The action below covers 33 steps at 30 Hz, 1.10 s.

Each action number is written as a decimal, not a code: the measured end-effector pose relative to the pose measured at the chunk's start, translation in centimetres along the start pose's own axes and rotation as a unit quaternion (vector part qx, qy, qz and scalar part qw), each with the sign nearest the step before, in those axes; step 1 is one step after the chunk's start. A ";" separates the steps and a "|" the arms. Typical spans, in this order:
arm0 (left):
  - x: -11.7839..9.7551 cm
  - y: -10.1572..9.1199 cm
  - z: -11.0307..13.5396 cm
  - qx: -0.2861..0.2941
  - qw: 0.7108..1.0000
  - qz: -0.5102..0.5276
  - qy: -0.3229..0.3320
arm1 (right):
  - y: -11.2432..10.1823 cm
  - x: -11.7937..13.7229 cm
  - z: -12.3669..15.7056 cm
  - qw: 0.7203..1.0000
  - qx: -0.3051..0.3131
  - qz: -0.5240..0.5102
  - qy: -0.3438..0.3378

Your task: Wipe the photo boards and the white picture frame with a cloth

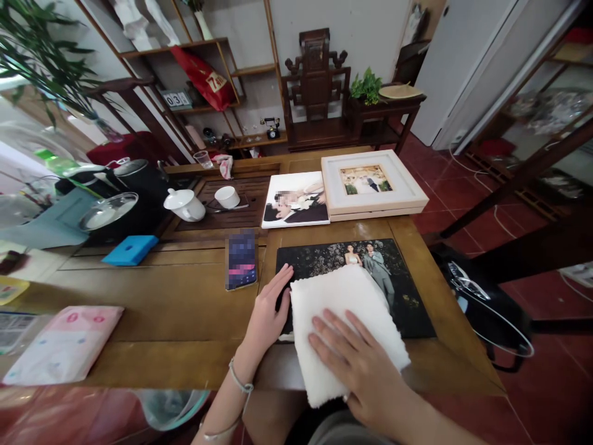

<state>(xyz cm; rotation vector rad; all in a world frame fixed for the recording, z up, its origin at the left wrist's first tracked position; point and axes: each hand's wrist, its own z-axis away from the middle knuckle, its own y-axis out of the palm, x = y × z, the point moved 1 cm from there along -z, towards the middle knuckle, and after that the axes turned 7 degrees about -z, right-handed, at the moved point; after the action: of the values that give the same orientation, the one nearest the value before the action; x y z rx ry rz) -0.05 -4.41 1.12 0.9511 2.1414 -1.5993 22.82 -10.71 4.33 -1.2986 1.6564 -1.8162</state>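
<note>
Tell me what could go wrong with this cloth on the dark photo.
1. The right hand presses the white cloth flat on the dark photo. Any grit under the cloth might scratch the surface.
2. The left hand rests bare fingers on the photo's left edge, which may leave prints.
3. The phone lies close beside that hand and could get nudged.

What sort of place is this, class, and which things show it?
Likely a home sitting room or tea room: a white porcelain lidded teapot, a slatted dark wooden tea tray, a carved dark wooden chair.
</note>
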 end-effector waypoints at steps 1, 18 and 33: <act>0.0 0.0 0.0 0.000 1.000 0.000 0.000 | -0.3 -0.5 0.1 1.000 0.001 -0.004 0.008; -0.2 0.1 -0.2 -0.008 1.000 -0.007 -0.001 | 0.4 -2.1 1.0 0.962 -0.150 0.103 0.206; -0.1 0.1 0.1 -0.008 1.000 -0.003 -0.001 | -2.8 -9.9 3.1 0.956 -0.173 0.089 0.218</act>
<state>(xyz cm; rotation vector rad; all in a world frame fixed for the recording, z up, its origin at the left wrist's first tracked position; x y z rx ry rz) 0.08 -4.50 1.09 0.9375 2.1546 -1.5824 31.18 -4.24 2.79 -0.8615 2.3287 -1.8505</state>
